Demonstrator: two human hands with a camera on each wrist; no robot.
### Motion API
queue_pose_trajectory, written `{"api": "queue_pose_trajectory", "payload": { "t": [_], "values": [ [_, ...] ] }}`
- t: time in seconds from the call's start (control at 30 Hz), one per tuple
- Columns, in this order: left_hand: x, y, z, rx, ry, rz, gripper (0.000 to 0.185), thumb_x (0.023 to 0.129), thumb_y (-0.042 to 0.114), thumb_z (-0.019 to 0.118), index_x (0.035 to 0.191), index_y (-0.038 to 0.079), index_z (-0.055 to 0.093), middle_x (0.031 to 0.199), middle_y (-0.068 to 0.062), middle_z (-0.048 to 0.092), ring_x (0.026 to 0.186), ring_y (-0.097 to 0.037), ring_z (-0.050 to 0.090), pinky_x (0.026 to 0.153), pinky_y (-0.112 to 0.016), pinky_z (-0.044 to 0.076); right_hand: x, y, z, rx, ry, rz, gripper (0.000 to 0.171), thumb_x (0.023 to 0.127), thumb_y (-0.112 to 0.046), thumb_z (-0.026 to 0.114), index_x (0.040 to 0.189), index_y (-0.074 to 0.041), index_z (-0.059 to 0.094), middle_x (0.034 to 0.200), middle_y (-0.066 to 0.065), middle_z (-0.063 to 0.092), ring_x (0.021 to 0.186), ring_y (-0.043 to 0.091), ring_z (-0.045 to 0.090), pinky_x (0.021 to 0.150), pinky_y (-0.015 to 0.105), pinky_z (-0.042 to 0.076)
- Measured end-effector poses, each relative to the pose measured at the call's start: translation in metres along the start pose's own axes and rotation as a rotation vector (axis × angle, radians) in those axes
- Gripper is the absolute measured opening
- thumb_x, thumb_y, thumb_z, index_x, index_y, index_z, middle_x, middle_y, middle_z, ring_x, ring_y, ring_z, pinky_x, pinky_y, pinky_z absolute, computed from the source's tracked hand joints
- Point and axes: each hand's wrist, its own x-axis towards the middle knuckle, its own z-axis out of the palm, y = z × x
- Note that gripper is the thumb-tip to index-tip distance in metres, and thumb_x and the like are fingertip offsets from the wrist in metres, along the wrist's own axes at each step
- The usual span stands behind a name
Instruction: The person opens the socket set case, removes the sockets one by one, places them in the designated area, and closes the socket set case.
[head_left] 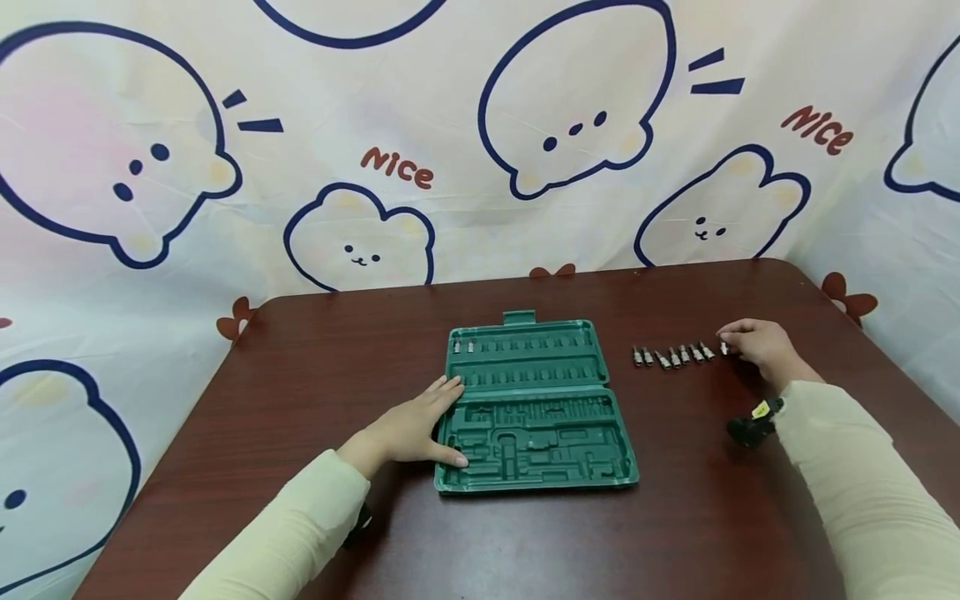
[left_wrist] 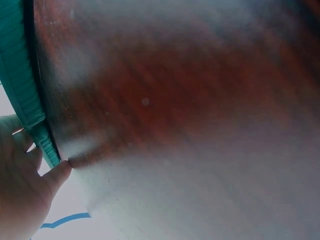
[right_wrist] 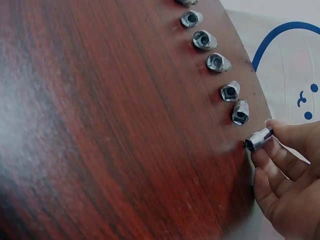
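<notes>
A green plastic tool case [head_left: 525, 389] lies unfolded flat on the table, its inside moulded with slots and recesses. My left hand [head_left: 408, 427] rests on the case's left edge, fingers spread and fairly straight; the left wrist view shows the same hand [left_wrist: 22, 185] against the green rim. At the right of the table, my right hand [head_left: 765, 350] pinches a small silver bit socket [right_wrist: 258, 139] between thumb and fingers. Several similar bit sockets [head_left: 675, 357] lie in a row just left of that hand. Two bit sockets [head_left: 463, 346] sit in the case's upper left slots.
The dark red-brown wooden table [head_left: 337, 358] has a rounded far edge. Behind it hangs a pale cloth [head_left: 465, 225] printed with cartoon animals. A black wrist device [head_left: 752, 423] with a yellow label is on my right wrist.
</notes>
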Motion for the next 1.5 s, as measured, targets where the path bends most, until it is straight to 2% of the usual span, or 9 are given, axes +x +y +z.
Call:
{"api": "queue_pose_trajectory", "payload": {
  "t": [0.3,0.57,0.83,1.07,1.3,1.43,1.5],
  "values": [
    [0.0,0.001,0.001,0.002,0.001,-0.003,0.105,0.061,0.069,0.054,0.139,0.011,0.016,0.144,0.001,0.008,0.13,-0.016,0.001,0.093,-0.041,0.03,0.006,0.003,0.006,-0.126,0.039,-0.039,0.031,0.089,-0.016,0.045,0.101,0.012,0.053,0.088,0.015,0.053,0.075,0.024,0.05,0.062,0.032,0.039],
    [0.0,0.001,0.0,-0.006,0.01,0.006,0.104,0.062,0.068,0.056,0.139,0.01,0.017,0.144,-0.001,0.01,0.13,-0.017,0.001,0.093,-0.041,0.028,0.008,0.003,0.012,-0.211,0.093,-0.026,0.029,0.088,-0.017,0.046,0.096,0.008,0.057,0.081,0.011,0.052,0.071,0.024,0.043,0.057,0.031,0.034],
    [0.0,0.002,0.0,0.002,0.01,0.007,0.104,0.062,0.067,0.056,0.139,0.01,0.017,0.144,-0.001,0.009,0.13,-0.017,0.002,0.094,-0.041,0.028,0.005,0.005,0.01,-0.15,0.099,-0.029,0.031,0.088,-0.017,0.046,0.098,0.01,0.056,0.088,0.016,0.053,0.071,0.023,0.045,0.057,0.03,0.037],
    [0.0,0.002,0.001,0.005,0.008,0.001,0.104,0.062,0.067,0.056,0.139,0.01,0.016,0.144,0.0,0.008,0.13,-0.017,0.001,0.094,-0.041,0.027,0.001,0.001,0.008,-0.066,0.089,-0.017,0.035,0.089,-0.02,0.045,0.101,0.011,0.053,0.09,0.015,0.055,0.072,0.016,0.05,0.06,0.029,0.042],
    [-0.001,0.001,0.001,0.011,0.011,-0.009,0.104,0.061,0.068,0.056,0.139,0.011,0.016,0.144,0.0,0.008,0.13,-0.016,0.0,0.094,-0.041,0.027,-0.004,-0.009,0.005,-0.063,0.086,-0.013,0.04,0.089,-0.028,0.043,0.105,0.008,0.05,0.093,0.017,0.051,0.077,0.023,0.047,0.059,0.029,0.041],
    [-0.001,0.003,0.001,0.014,0.009,-0.016,0.104,0.061,0.068,0.055,0.139,0.011,0.016,0.144,0.001,0.008,0.13,-0.016,0.0,0.094,-0.04,0.027,-0.003,-0.017,0.011,-0.059,0.114,-0.005,0.04,0.089,-0.031,0.045,0.105,0.005,0.05,0.095,0.015,0.05,0.078,0.021,0.047,0.057,0.031,0.041],
    [-0.001,0.004,0.001,0.012,0.006,-0.014,0.104,0.062,0.068,0.055,0.139,0.011,0.015,0.144,0.001,0.007,0.13,-0.016,0.0,0.094,-0.04,0.027,-0.004,-0.024,0.016,-0.025,0.106,-0.014,0.042,0.089,-0.032,0.046,0.106,0.005,0.049,0.097,0.016,0.049,0.081,0.021,0.047,0.06,0.033,0.042]
  ]
}}
